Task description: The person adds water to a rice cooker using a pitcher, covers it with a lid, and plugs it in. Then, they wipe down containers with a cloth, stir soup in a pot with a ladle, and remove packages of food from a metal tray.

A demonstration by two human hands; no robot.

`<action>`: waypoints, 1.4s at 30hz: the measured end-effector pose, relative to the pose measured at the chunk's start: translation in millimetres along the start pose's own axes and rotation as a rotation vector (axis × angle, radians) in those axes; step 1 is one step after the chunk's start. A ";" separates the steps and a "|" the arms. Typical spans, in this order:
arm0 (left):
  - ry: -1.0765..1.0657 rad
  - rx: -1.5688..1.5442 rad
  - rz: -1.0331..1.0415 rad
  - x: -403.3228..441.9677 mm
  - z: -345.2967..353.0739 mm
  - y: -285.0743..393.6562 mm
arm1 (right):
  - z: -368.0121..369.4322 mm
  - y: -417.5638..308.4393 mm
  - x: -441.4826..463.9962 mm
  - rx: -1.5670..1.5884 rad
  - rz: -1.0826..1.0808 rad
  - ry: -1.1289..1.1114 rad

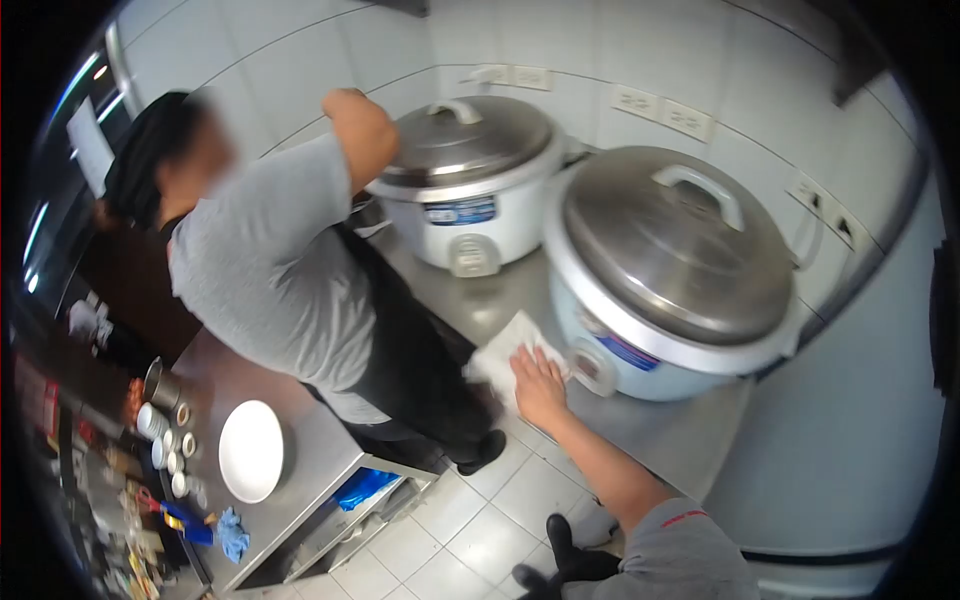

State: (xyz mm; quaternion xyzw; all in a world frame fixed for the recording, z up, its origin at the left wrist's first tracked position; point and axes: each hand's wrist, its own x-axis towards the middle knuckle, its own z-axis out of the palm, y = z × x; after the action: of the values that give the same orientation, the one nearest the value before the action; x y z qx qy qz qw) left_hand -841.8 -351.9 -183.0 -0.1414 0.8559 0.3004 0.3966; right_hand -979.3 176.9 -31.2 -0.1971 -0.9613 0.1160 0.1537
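A white cloth (497, 362) lies at the edge of the steel counter (668, 432), under the person's right hand (540, 382), whose fingers are extended and slightly spread on it, not clasped around anything. From the cloth, 1 rice cooker (610, 345) sits just beside it at 2 o'clock, another (420, 220) at 12, a co-worker (270, 270) at 10.
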 end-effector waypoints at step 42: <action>0.429 -0.672 -0.382 -234.9 111.4 -327.2 | 10.8 -25.8 -149.1 0.077 0.192 0.119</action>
State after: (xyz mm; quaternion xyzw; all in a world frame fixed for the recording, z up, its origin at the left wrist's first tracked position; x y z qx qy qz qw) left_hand -466.9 -536.3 -191.4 -0.4774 0.7321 0.4471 0.1906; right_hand -861.4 90.3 -71.1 -0.2887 -0.9220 0.1550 0.2061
